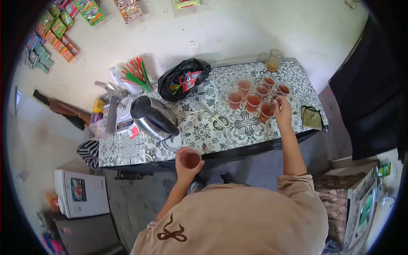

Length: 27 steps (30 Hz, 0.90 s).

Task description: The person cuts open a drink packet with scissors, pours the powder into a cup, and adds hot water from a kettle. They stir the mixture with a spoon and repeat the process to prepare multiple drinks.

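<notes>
My left hand (185, 171) is wrapped round a clear plastic cup (190, 159) of reddish-brown drink, held just off the table's front edge. Over at the right, my right hand (282, 109) has its fingers closed at the rim of a plastic cup (267, 111) in a cluster; the fingers partly cover the rims there. Several more cups with reddish drink stand close by, among them a fuller cup (235, 99) at the left of the group and a cup (284, 89) behind my fingers. A glass of light brown liquid (274, 60) stands at the back edge.
On the patterned table (204, 138) are an electric kettle (154, 117), scissors (219, 122), a black plastic bag (184, 78) with sachets, red and green straws (139, 73), and a dark green pouch (312, 117). A white container (125, 109) sits left of the kettle. Sachets (88, 10) hang on the wall.
</notes>
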### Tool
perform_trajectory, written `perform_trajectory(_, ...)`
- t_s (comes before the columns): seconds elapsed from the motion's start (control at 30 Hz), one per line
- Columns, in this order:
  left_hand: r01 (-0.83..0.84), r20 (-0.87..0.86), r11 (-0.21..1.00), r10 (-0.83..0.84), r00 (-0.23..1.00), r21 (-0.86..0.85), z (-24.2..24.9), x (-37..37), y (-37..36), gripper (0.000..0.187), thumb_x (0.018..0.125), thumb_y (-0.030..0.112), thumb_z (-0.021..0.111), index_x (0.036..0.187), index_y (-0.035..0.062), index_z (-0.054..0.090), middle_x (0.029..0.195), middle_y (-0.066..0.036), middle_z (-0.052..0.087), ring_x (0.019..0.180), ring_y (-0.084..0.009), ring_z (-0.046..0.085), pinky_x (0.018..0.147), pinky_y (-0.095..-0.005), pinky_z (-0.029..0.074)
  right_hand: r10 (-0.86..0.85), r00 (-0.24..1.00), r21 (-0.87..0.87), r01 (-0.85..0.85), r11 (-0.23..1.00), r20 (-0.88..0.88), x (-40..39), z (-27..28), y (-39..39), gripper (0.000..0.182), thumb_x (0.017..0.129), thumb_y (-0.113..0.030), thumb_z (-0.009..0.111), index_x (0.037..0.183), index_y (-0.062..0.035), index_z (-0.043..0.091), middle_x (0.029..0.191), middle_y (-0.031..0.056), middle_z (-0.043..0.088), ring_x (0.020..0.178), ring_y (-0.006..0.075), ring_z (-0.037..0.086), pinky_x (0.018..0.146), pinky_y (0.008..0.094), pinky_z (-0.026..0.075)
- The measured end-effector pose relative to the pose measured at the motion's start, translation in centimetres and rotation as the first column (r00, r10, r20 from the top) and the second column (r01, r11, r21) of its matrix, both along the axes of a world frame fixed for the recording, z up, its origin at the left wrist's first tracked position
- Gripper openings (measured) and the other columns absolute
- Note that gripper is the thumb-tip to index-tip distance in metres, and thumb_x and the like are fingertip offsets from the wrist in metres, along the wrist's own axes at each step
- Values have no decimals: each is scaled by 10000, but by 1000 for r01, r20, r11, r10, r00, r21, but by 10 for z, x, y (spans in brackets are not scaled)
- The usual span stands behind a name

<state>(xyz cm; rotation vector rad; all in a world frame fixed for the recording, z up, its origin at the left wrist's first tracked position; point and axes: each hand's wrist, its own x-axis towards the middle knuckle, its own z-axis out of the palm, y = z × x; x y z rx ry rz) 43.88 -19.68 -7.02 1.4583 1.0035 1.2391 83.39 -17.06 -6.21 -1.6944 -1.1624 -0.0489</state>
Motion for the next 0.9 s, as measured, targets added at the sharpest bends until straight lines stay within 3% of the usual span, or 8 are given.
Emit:
perform_trajectory(0.1, 21, -85, 1000, -23, 996, -20, 20, 31, -13, 696, 585, 66, 801, 1145, 48, 389, 1019, -67, 524, 975, -171, 527, 886, -307, 409, 175, 983, 38, -173, 984, -49, -8, 23, -18, 126, 899, -58, 462, 1015, -40, 507, 828, 131, 609, 720, 257, 614, 641, 316, 467)
perform_trajectory(0.2, 79, -68, 997, -78, 995, -2, 36, 47, -21, 690, 588, 61, 798, 1144, 50, 391, 1005, -65, 531, 973, -169, 526, 889, -307, 405, 91, 992, 238, -110, 965, 88, -3, 36, -27, 147, 911, -70, 450, 1043, -25, 496, 855, 114, 628, 673, 199, 600, 626, 280, 472)
perform_trajectory(0.3, 37, -59, 999, -37, 998, 0, 39, 50, -27, 675, 587, 45, 795, 1131, 52, 395, 989, -60, 542, 972, -159, 523, 890, -302, 402, 76, 964, 479, 58, 876, -256, 22, 27, -19, 176, 919, -82, 445, 1080, -13, 468, 864, 107, 632, 623, 132, 558, 598, 236, 464)
perform_trajectory(0.4, 0, -49, 1000, -2, 999, -30, 40, 47, -35, 666, 590, 33, 790, 1128, 55, 398, 989, -58, 546, 977, -153, 521, 890, -298, 403, 51, 863, 490, 236, 839, -503, 43, 21, -18, 212, 919, -88, 454, 1116, -11, 439, 865, 134, 627, 577, 100, 512, 559, 211, 448)
perform_trajectory(0.6, -47, 0, 999, 47, 999, 9, 28, 22, -42, 653, 590, 38, 792, 1118, 59, 409, 987, -56, 548, 978, -147, 524, 886, -292, 407, 208, 613, 424, 230, 876, -762, 35, 10, -11, 214, 918, -100, 460, 1117, -21, 444, 837, 121, 611, 565, 114, 500, 514, 228, 434)
perform_trajectory(0.73, -144, -50, 989, 145, 988, 20, 27, -13, -51, 636, 596, 78, 795, 1114, 56, 427, 976, -53, 551, 968, -148, 533, 880, -293, 410, 488, 407, 481, -127, 867, -772, -80, 49, -3, 139, 920, -109, 472, 1039, -38, 459, 831, 129, 596, 564, 111, 501, 509, 226, 423)
perform_trajectory(0.8, -188, -67, 981, 191, 979, 55, 32, -38, -61, 646, 596, 86, 795, 1122, 52, 423, 979, -56, 552, 969, -149, 534, 872, -292, 416, 647, 299, 556, -338, 759, -701, -168, 64, -8, 115, 925, -112, 460, 1015, -40, 464, 836, 131, 588, 588, 113, 516, 524, 219, 425)
perform_trajectory(0.9, -297, -31, 952, 299, 954, 75, 23, -84, -76, 660, 594, 94, 796, 1134, 46, 419, 1008, -69, 555, 971, -150, 540, 869, -294, 427, 805, 255, 517, -655, 552, -536, -289, 76, -36, 132, 936, -124, 434, 1008, -20, 473, 863, 124, 590, 622, 118, 538, 566, 226, 450)
